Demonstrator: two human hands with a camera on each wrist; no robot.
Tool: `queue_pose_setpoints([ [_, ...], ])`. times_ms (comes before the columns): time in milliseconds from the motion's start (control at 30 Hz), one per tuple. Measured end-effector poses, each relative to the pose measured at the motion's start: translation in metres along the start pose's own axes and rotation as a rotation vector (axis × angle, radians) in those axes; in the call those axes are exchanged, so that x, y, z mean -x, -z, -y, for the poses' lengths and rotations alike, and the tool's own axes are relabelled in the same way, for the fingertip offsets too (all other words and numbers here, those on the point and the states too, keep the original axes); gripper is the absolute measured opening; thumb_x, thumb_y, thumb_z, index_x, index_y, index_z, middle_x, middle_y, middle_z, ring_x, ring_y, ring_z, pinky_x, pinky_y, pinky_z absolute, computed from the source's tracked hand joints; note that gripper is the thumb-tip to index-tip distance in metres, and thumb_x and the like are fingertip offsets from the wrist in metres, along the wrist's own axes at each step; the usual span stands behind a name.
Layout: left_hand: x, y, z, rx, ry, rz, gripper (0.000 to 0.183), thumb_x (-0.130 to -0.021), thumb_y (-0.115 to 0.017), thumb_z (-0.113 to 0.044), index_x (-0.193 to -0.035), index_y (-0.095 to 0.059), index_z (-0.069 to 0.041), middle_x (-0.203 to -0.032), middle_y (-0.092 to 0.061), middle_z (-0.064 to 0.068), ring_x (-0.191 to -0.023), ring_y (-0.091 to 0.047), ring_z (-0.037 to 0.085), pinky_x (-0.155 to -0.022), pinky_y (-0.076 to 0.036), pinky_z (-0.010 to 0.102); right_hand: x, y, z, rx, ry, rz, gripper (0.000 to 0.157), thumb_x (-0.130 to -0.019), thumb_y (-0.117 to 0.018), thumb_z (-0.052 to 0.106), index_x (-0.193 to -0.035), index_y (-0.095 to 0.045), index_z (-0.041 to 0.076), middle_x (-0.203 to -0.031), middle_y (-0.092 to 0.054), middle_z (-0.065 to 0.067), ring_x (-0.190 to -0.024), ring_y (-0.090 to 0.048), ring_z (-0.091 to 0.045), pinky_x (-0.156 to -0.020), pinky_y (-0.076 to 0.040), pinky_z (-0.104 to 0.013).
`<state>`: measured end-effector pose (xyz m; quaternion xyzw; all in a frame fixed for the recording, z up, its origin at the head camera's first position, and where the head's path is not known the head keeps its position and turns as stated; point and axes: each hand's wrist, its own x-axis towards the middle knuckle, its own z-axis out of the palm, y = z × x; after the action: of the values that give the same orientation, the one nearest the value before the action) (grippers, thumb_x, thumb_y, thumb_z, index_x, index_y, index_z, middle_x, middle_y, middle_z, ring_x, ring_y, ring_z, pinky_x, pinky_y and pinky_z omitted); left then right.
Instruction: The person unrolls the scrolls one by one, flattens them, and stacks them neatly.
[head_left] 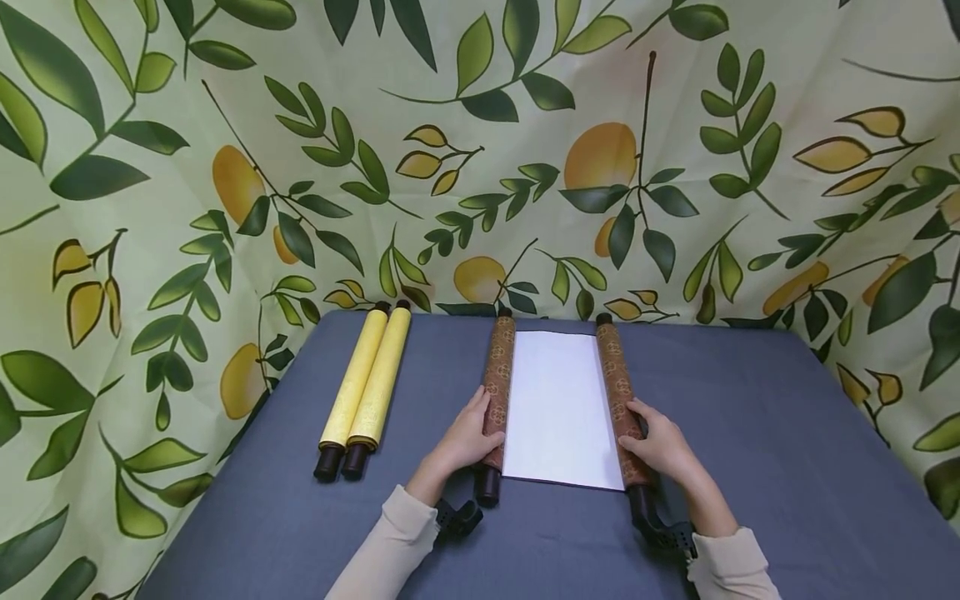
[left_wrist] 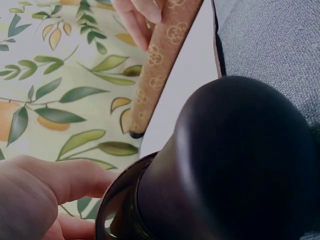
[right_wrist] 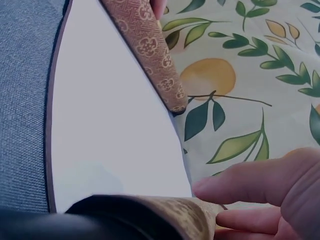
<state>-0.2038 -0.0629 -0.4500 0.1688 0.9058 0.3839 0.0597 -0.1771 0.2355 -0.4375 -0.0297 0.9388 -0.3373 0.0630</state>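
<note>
A brown patterned scroll lies partly unrolled, its white sheet (head_left: pixel 562 408) flat between the left roll (head_left: pixel 499 367) and the right roll (head_left: pixel 615 367). My left hand (head_left: pixel 467 435) grips the left roll near its lower end, thumb on the inner side. On the other roll, my right hand (head_left: pixel 663 443) has its fingers over the outer edge and its thumb at the near part. The dark rod end (left_wrist: pixel 240 155) fills much of the left wrist view and hides part of that grip. In the right wrist view, thumb and fingers (right_wrist: pixel 250 180) hold the roll's edge.
Two yellow scrolls (head_left: pixel 381 375) with dark rod ends lie rolled up side by side to the left. A grey-blue cloth (head_left: pixel 750 417) covers the table. Behind it hangs a leaf-and-fruit patterned curtain (head_left: pixel 420 217). Dark straps (head_left: pixel 459 518) sit at both wrists.
</note>
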Motion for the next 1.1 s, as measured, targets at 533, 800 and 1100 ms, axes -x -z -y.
queue_pose_setpoints([
  [533,0.002,0.006,0.004,0.012,0.071,0.013,0.073,-0.085,-0.060,-0.015,-0.146,-0.028,0.011,-0.155,-0.021,0.033,-0.144,-0.027,0.047,-0.115,-0.029,0.056,0.000,0.001,-0.003,-0.005,-0.013,0.006,0.067,-0.084,-0.065,0.005,-0.141,-0.034,-0.013,-0.150,-0.025,-0.038,-0.136,-0.026,-0.057,-0.105,-0.034,-0.064],
  [800,-0.002,0.010,0.014,0.015,-0.025,-0.036,0.075,-0.089,-0.063,-0.025,-0.143,-0.031,0.014,-0.153,-0.027,0.034,-0.141,-0.032,0.047,-0.114,-0.032,0.053,0.000,0.005,-0.004,0.017,0.012,-0.005,0.066,-0.083,-0.063,0.002,-0.141,-0.036,-0.013,-0.150,-0.024,-0.037,-0.134,-0.029,-0.057,-0.092,-0.046,-0.054],
  [1100,0.000,0.016,0.004,0.002,0.056,-0.005,0.072,-0.085,-0.064,-0.010,-0.144,-0.031,0.013,-0.156,-0.024,0.030,-0.144,-0.028,0.045,-0.114,-0.031,0.056,0.002,0.005,-0.007,-0.028,0.010,-0.013,0.066,-0.078,-0.058,-0.003,-0.140,-0.037,-0.013,-0.150,-0.023,-0.038,-0.090,-0.051,-0.038,-0.061,-0.035,-0.030],
])
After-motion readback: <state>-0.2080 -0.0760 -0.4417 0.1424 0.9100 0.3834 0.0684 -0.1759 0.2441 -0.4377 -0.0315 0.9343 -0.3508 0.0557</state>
